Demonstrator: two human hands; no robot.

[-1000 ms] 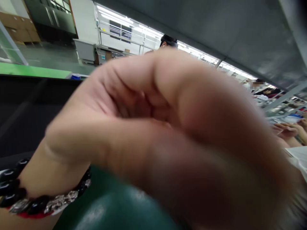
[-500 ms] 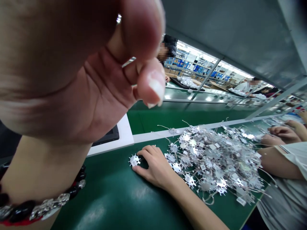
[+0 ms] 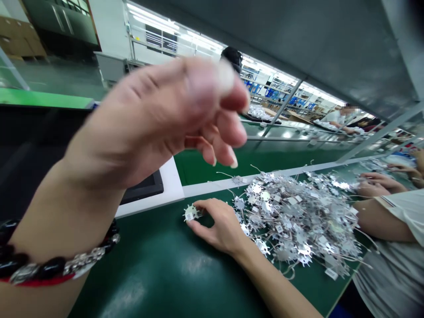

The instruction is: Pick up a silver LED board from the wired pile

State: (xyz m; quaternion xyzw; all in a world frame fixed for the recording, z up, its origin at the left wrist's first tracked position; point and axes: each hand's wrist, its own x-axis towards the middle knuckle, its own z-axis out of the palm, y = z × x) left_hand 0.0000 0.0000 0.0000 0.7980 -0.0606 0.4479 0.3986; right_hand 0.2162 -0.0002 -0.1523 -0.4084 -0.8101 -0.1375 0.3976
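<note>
My left hand [image 3: 159, 119] is raised close to the camera, partly blurred, with a beaded bracelet [image 3: 56, 265] on its wrist. Its fingers are loosely curled with gaps between them, and I see nothing held in it. Lower down, my right hand [image 3: 220, 225] rests over the green tabletop [image 3: 159, 265]. Between its thumb and forefinger it grips a small silver disc with spokes round its rim [image 3: 191, 213], which has a white label. To the right of that hand lies a big heap of similar spoked metal discs [image 3: 294, 216] with thin pale wires.
A white-edged board with a black tray [image 3: 145, 187] is behind my left forearm. At the right, a co-worker's arm [image 3: 374, 218] and hands are beside the heap. A grey shelf [image 3: 314, 44] hangs overhead, and metal posts [image 3: 288, 104] rise beyond the table.
My left hand has moved away from the camera, uncovering the room and the black tray at the left. My right hand has shifted slightly right and up with the disc, which has turned.
</note>
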